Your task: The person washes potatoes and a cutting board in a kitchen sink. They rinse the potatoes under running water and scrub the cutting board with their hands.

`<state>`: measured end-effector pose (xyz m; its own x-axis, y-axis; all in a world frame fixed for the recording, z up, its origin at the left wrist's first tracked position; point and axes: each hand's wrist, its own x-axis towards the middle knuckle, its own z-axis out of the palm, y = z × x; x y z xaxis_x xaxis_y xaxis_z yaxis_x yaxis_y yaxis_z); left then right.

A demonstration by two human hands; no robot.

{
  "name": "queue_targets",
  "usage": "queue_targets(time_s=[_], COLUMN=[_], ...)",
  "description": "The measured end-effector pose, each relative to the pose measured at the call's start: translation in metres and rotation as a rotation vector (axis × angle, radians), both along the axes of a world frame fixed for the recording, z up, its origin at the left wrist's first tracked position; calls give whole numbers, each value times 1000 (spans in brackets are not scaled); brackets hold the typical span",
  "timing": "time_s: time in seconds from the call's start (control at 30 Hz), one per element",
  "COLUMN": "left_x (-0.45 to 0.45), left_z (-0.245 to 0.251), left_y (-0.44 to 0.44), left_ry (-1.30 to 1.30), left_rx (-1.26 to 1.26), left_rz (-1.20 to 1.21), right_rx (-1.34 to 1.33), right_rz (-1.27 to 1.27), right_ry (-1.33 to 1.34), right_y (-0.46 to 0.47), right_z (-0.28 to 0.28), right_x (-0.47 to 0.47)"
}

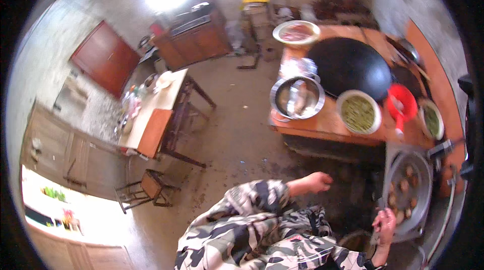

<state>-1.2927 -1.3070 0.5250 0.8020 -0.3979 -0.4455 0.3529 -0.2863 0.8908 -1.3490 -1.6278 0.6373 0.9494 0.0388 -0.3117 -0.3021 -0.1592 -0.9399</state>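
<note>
My right hand [385, 224] is at the near edge of a wide pan [428, 190] on a stove at the right. Blur hides whether its fingers grip the pan's edge or something thin. Several browned pieces of food [404, 185] lie spread in the pan. My left hand [315, 182] hangs over the floor in front of the counter, fingers loosely curled, with nothing visible in it. Camouflage-patterned sleeves cover both arms.
A tiled counter [329, 130] carries a large dark wok [349, 67], a metal pot [278, 97], a bowl of green pieces [372, 128], a red ladle [406, 107] and a dish of meat [297, 33]. A table [177, 87] and a small stool [152, 186] stand at left.
</note>
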Motion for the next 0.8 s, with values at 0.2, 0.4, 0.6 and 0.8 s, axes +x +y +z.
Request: queue_targets(time_s=[0.2,0.4,0.6,0.8], left_x=[-199,-369,-421,-330], left_z=[-20,-11,-70,-110], left_y=[287,410,476,619], left_ry=[306,245,300,-125], left_rx=[-119,-111,-745,-1362], left_rz=[1127,2233,2349,1975], right_rx=[55,-164,-197,-274], right_rz=[660,1199,1414,1427], right_ry=[148,-438,-1155,-1243], right_y=[335,649,909,1070], right_z=[-49,-82,-144,-204], right_x=[67,68,7,-55])
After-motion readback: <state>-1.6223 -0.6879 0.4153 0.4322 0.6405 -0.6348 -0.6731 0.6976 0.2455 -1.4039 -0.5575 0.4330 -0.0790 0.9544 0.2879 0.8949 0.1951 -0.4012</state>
